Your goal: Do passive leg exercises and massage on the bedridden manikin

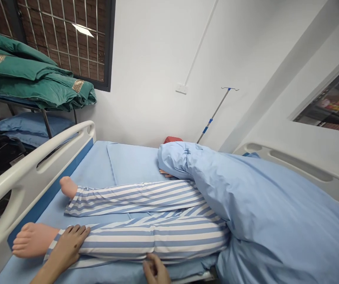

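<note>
A manikin's legs in blue-and-white striped trousers [146, 236] lie stretched out on a bed, its bare feet toward the footboard. My left hand [70, 244] is laid over the nearer lower leg just above the foot [33, 240], fingers curved across the trouser cloth. Near the knee, at the bottom edge of the view, my right hand [157, 270] is loosely curled, with a gap between thumb and fingers. Its fingertips reach the lower side of the trousers, and I see nothing held in it. A light blue quilt [255, 197] covers the upper body.
The white footboard [36, 157] stands at the left, the headboard [302, 163] at the right. Behind the bed are an IV pole [215, 114] and a red object [173, 139]. Folded green bedding [30, 75] lies on a rack beside the barred window [69, 35].
</note>
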The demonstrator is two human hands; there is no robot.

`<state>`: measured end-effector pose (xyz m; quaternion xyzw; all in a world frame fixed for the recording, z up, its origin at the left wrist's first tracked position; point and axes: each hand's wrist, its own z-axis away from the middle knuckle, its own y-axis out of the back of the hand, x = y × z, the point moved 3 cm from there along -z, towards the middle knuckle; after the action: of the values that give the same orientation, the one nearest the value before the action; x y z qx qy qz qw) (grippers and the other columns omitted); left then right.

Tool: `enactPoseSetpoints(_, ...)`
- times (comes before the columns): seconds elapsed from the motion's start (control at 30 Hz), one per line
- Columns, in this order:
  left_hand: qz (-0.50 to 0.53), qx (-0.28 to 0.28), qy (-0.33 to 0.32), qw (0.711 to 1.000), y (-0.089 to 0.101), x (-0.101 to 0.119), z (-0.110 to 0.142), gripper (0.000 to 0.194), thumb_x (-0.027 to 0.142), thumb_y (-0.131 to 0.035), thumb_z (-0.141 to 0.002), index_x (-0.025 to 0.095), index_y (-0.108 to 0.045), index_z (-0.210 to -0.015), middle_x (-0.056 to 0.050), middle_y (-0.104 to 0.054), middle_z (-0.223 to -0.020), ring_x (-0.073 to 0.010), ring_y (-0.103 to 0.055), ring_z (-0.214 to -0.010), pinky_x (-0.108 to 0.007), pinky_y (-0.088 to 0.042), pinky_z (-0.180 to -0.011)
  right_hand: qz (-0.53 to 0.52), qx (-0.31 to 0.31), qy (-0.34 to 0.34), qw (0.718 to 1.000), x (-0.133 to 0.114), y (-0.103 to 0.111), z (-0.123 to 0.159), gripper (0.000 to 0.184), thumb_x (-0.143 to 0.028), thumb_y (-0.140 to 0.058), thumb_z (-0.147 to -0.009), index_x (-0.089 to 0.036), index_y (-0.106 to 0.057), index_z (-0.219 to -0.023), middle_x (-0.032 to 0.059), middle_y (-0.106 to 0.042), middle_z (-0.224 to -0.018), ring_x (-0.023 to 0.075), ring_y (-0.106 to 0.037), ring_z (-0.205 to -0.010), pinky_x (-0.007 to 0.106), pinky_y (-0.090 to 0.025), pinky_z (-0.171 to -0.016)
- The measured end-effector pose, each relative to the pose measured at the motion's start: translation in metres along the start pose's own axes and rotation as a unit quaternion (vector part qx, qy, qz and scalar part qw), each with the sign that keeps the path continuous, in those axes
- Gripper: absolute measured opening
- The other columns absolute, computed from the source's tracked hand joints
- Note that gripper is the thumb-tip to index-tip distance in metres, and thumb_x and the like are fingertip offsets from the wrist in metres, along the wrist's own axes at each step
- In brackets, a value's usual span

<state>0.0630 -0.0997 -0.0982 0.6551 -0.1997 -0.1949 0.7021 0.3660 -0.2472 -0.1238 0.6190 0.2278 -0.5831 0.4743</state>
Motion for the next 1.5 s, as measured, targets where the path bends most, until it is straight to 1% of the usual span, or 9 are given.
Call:
enactPoseSetpoints(0.07, -0.003, 0.001, 0.001, 1.0, 0.003, 0.003, 0.001, 0.068, -0.001, -0.038, -0.058, 0.018, -0.054, -0.121, -0.01, -0.059, -0.115, -0.0261, -0.049, -0.104, -0.041, -0.032, -0.091, 0.096, 0.043, 0.115, 0.988, -0.023, 0.003, -0.002, 0.037, -0.048, -0.059, -0.072, -0.025, -0.065, -0.1, 0.0052, -0.063, -0.077, 0.016, -0.053, -0.055, 0.028, -0.04, -0.059)
enactPoseSetpoints(0.17, -0.01, -0.007, 0.006, 1.0, 0.007, 0.006, 0.001, 0.068, -0.001, -0.038, -0.057, 0.018, -0.053, -0.121, -0.01, -0.059, -0.115, -0.0263, -0.049, -0.103, -0.04, -0.033, -0.089, 0.212, 0.045, 0.19, 0.958, -0.05, -0.006, -0.008, 0.029, -0.042, -0.048, -0.082, -0.032, -0.06, -0.107, 0.007, -0.057, -0.098, 0.0173, -0.056, -0.064, 0.028, -0.038, -0.057)
enactPoseSetpoints(0.37, -0.021, -0.006, 0.017, 1.0, 0.009, 0.008, 0.001, 0.069, -0.001, -0.038, -0.057, 0.016, -0.052, -0.122, -0.011, -0.058, -0.117, -0.0267, -0.048, -0.105, -0.04, -0.031, -0.089, 0.306, 0.073, 0.23, 0.921, -0.064, -0.028, -0.009, 0.019, -0.026, -0.038, -0.088, -0.025, -0.056, -0.083, 0.0051, -0.054, -0.086, 0.0175, -0.056, -0.066, 0.027, -0.035, -0.056)
enactPoseSetpoints(0.57, -0.03, -0.01, 0.032, 0.999, 0.012, 0.01, 0.002, 0.069, -0.002, -0.037, -0.057, 0.018, -0.053, -0.121, -0.009, -0.058, -0.116, -0.0254, -0.049, -0.106, -0.039, -0.031, -0.09, 0.289, 0.045, 0.297, 0.909, -0.087, -0.046, 0.001, 0.016, -0.018, -0.038, -0.087, -0.022, -0.052, -0.08, 0.0034, -0.054, -0.084, 0.0146, -0.056, -0.064, 0.025, -0.035, -0.056)
enactPoseSetpoints(0.73, -0.032, -0.006, 0.04, 0.999, 0.013, 0.011, 0.003, 0.069, -0.002, -0.037, -0.057, 0.017, -0.053, -0.121, -0.011, -0.057, -0.119, -0.0254, -0.049, -0.108, -0.039, -0.031, -0.092, 0.298, 0.023, 0.288, 0.91, -0.099, -0.053, 0.001, 0.015, -0.015, -0.04, -0.083, -0.022, -0.053, -0.079, 0.003, -0.055, -0.082, 0.0152, -0.057, -0.065, 0.024, -0.036, -0.056)
enactPoseSetpoints(0.93, -0.03, 0.0, 0.05, 0.998, 0.008, 0.01, 0.005, 0.07, 0.0, -0.04, -0.056, 0.018, -0.051, -0.123, -0.01, -0.056, -0.121, -0.0241, -0.048, -0.109, -0.039, -0.029, -0.095, 0.264, 0.007, 0.316, 0.911, -0.1, -0.014, -0.004, 0.015, -0.019, -0.041, -0.084, -0.022, -0.055, -0.089, 0.0042, -0.057, -0.088, 0.0176, -0.057, -0.08, 0.026, -0.041, -0.069)
enactPoseSetpoints(1.2, -0.062, 0.011, 0.093, 0.994, 0.009, 0.02, 0.009, 0.062, -0.003, -0.036, -0.063, 0.016, -0.049, -0.121, -0.011, -0.055, -0.116, -0.0226, -0.046, -0.109, -0.036, -0.027, -0.094, 0.259, 0.045, 0.348, 0.9, -0.09, 0.057, -0.048, 0.017, -0.019, -0.044, -0.082, -0.021, -0.056, -0.094, 0.0067, -0.059, -0.09, 0.0214, -0.054, -0.089, 0.034, -0.041, -0.079)
enactPoseSetpoints(1.4, -0.054, 0.009, 0.1, 0.994, 0.008, 0.043, 0.013, 0.08, -0.002, -0.04, -0.051, 0.017, -0.039, -0.129, -0.011, -0.047, -0.127, -0.0251, -0.038, -0.118, -0.043, -0.021, -0.103, 0.27, 0.024, 0.354, 0.895, -0.083, 0.067, -0.067, 0.02, -0.02, -0.043, -0.082, -0.02, -0.058, -0.095, 0.0065, -0.061, -0.091, 0.0203, -0.055, -0.087, 0.031, -0.04, -0.078)
enactPoseSetpoints(1.5, -0.003, 0.055, 0.07, 0.996, 0.018, 0.064, 0.008, 0.082, -0.003, -0.038, -0.05, 0.02, -0.04, -0.128, -0.007, -0.043, -0.133, -0.023, -0.032, -0.126, -0.041, -0.02, -0.107, 0.301, 0.017, 0.363, 0.882, -0.076, 0.062, -0.073, 0.016, -0.018, -0.045, -0.081, -0.02, -0.059, -0.088, 0.0052, -0.061, -0.085, 0.0194, -0.055, -0.083, 0.029, -0.037, -0.074)
